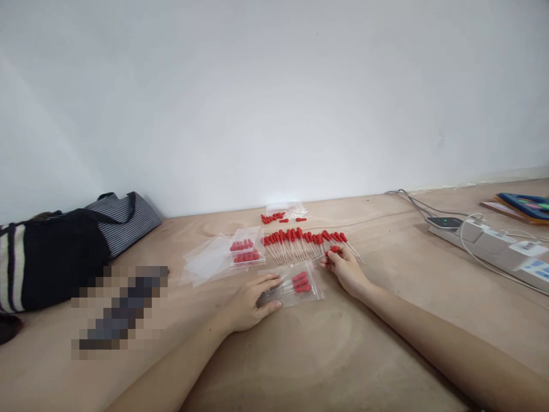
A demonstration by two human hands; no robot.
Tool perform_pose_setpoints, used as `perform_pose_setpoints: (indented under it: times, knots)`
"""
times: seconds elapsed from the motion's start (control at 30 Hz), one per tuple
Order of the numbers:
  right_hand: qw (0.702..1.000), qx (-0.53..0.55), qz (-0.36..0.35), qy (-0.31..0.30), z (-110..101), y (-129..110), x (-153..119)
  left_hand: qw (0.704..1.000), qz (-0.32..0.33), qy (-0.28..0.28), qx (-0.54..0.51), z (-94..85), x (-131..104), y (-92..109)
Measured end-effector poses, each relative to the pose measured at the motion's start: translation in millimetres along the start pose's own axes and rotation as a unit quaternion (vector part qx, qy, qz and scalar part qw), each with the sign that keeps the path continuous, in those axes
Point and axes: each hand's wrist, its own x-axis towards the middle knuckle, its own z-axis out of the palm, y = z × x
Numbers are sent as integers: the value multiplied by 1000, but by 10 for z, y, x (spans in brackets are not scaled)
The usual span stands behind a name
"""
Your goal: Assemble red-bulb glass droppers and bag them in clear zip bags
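My left hand [253,300] rests on the closed end of a clear zip bag [316,289], its thumb and fingers spread apart on the plastic. Several droppers with red bulbs [302,282] lie inside that bag, their bulbs toward its right end. With its fingers pinched, my right hand [343,268] holds a dropper [333,249] by the red bulb, its pale stem pointing left above the bag's right end. Behind both hands spreads a row of loose droppers [295,243], bulbs away from me. Left of the row are filled bags [243,243] with red bulbs showing.
Flat clear bags [206,260] overlap at the left. Loose red bulbs [272,218] and clear plastic [285,208] lie near the wall. A black bag [64,252] stands far left, beside a pixelated dark object [124,309]. A power strip [493,240] with cables occupies the right.
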Motion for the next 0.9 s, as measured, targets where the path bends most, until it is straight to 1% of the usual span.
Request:
perform_pose_setpoints:
  times: [0.07, 0.17, 0.27, 0.5, 0.7, 0.9]
  knots:
    - [1000, -1, 13, -19, 27, -24, -58, 1000, 5, 0, -3, 10, 0, -15]
    - [996, -52, 21, -73, 55, -56, -126, 1000, 8, 3, 0, 20, 2, -30]
    - [988, -96, 10, -119, 74, -62, -154, 1000, -1, 4, 6, 13, 2, -18]
    - [964, -128, -8, -234, 93, -22, -132, 1000, -12, 9, 5, -6, -2, 29]
    - [953, -148, -37, -261, 133, 38, -97, 1000, -6, 10, 1, 8, 7, 0]
    - [946, -220, -29, -236, 150, 106, -56, 1000, 1, 7, 5, 22, 8, -23]
